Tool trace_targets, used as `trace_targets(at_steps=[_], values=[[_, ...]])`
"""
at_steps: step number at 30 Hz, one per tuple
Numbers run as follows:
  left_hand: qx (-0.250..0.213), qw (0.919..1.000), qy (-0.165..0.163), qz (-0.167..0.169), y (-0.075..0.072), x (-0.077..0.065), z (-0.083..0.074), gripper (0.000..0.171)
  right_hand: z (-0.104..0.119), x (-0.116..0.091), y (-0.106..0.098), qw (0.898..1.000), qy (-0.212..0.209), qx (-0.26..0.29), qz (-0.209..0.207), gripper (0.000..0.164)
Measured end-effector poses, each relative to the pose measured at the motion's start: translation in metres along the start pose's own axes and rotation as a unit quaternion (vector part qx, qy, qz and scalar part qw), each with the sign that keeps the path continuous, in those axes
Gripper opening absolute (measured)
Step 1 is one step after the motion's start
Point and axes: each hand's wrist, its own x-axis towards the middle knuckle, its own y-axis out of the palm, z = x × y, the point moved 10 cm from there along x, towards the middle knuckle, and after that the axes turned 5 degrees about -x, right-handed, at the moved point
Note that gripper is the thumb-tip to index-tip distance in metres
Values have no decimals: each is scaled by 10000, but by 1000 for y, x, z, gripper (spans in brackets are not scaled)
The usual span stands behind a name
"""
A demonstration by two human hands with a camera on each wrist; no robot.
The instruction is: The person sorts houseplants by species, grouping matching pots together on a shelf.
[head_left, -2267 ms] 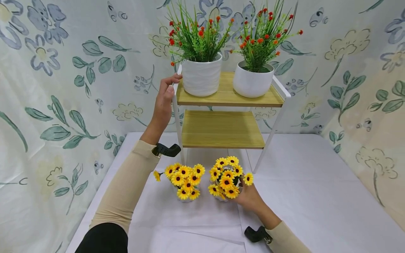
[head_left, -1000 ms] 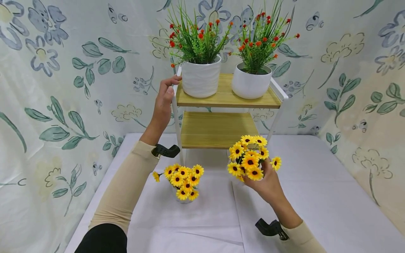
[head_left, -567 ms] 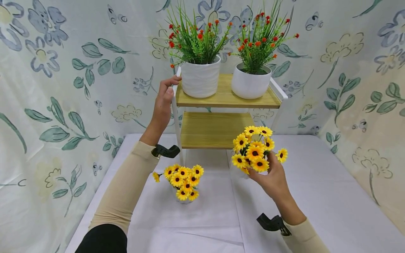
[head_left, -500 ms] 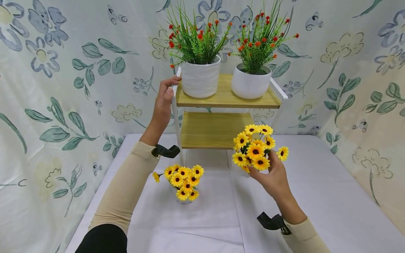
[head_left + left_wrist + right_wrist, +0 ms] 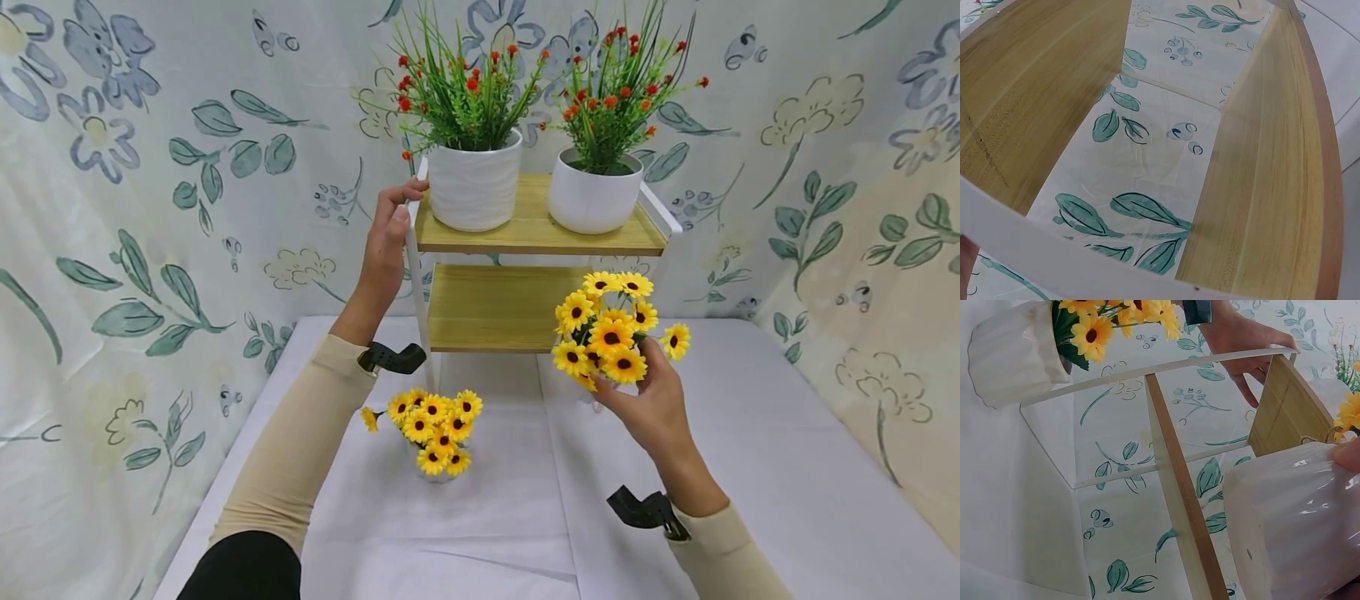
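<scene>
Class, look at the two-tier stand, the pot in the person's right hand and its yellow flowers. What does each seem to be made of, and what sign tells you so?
Shelf boards: wood or wood-look laminate, matt, with straight pale grain.
Stand frame: thin white bars, probably painted metal.
Held pot: glossy white with ribs and highlights, ceramic or plastic; cannot tell which.
Yellow flowers: likely artificial, fabric or plastic; uniform petals.

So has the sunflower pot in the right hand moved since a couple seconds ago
Yes. The held sunflower pot has risen off the table and gone right, now level with the lower shelf; the other sunflower pot stayed put.
</scene>
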Motion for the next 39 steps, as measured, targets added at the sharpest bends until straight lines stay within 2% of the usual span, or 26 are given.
trace_targets(at_steps=[7, 15, 39], values=[[0, 10000, 26, -34, -2, 1, 5, 50, 4, 9, -1, 9999, 54, 110, -74, 77], [10, 10000, 85, -17, -1, 1, 1, 50, -1, 18, 1, 9995, 151, 168, -217, 76], [76, 10000, 9, -34, 0, 0, 0, 51, -10, 30, 11, 9993, 68, 346, -107, 76]])
